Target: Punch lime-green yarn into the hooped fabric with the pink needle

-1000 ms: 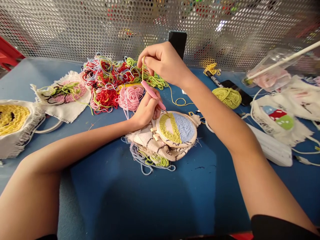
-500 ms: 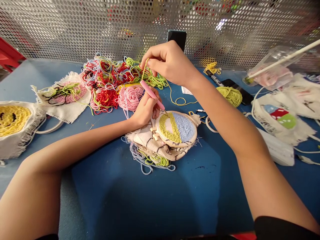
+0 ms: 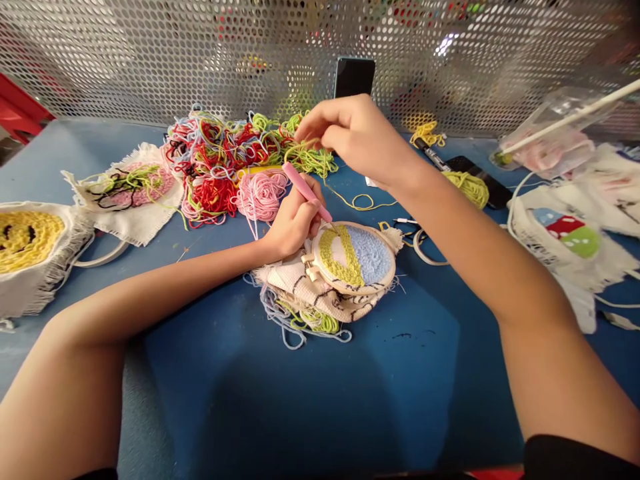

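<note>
My left hand (image 3: 295, 217) is closed around a pink punch needle (image 3: 306, 191), its metal tip on the cloth in a round embroidery hoop (image 3: 393, 270). Yellow-green loops (image 3: 327, 257) and a light-blue looped area (image 3: 370, 257) cover much of the cloth, with a bare patch among the yellow-green. Above and behind the hoop is my right hand (image 3: 353, 137), fingers curled in a pinch at the yellow-green yarn (image 3: 287, 155) that rises from the punch needle's top; the fingertips partly blend into the yarn behind. Folded cloth (image 3: 320, 290) hangs below the hoop.
A tangled yarn heap (image 3: 225, 157) and pink yarn ball (image 3: 261, 195) lie behind my left hand. Stitched cloths (image 3: 30, 237) are at left, another (image 3: 570, 230) at right. A phone (image 3: 355, 77) leans against the perforated metal panel (image 3: 150, 60). A green yarn ball (image 3: 467, 189) lies right.
My right hand has moved right and slightly down. The yarn above the punch needle, upright and taut before, now bends over. The punch needle and left hand have barely shifted.
</note>
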Available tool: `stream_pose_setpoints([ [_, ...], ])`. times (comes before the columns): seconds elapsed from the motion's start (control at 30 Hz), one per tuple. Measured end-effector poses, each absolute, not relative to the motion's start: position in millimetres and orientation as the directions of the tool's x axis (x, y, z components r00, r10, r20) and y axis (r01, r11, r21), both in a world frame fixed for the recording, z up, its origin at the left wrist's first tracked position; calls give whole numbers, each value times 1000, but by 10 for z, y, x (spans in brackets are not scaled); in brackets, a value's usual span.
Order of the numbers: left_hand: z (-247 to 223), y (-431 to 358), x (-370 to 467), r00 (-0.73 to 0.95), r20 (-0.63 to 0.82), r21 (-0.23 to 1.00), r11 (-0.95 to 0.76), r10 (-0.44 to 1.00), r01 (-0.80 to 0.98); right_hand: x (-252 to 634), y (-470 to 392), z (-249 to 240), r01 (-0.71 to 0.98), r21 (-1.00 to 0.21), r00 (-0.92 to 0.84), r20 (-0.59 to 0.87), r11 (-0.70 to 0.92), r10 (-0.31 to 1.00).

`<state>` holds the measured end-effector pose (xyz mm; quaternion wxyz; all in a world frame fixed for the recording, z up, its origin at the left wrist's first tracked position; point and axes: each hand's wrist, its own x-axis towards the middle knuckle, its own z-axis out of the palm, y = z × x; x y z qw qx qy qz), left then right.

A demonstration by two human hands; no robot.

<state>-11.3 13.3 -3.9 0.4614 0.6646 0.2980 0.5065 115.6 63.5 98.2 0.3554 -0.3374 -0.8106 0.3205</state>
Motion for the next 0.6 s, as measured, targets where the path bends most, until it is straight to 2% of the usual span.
stream_pose_setpoints([
  [0.07, -39, 136, -113, 318, 423, 904, -416, 848, -95, 1243, 603, 930, 319, -767, -435, 404, 557, 805],
  [0.13, -36, 139, -108, 324, 439, 898, -423, 838, -123, 1373, 566, 857, 400, -756, -326, 410, 517, 852],
  [0.27, -26, 143, -92, 315, 436, 900, -409, 843, -152, 1699, 511, 646, 579, -709, -363, 216, 401, 906],
  [0.37, -27, 144, -93, 324, 436, 900, -416, 840, -132, 1919, 447, 505, 760, -551, -440, -46, 345, 897],
  [0.5, -48, 144, -113, 356, 441, 892, -446, 824, -73, 2079, 272, 444, 912, -254, -371, -181, 321, 911],
  [0.53, -53, 144, -117, 366, 448, 885, -464, 816, -49, 2097, 224, 444, 921, -217, -369, -212, 325, 905],
  [0.6, -56, 144, -121, 380, 476, 855, -519, 793, 12, 2116, 147, 442, 916, -223, -388, -274, 335, 880],
])
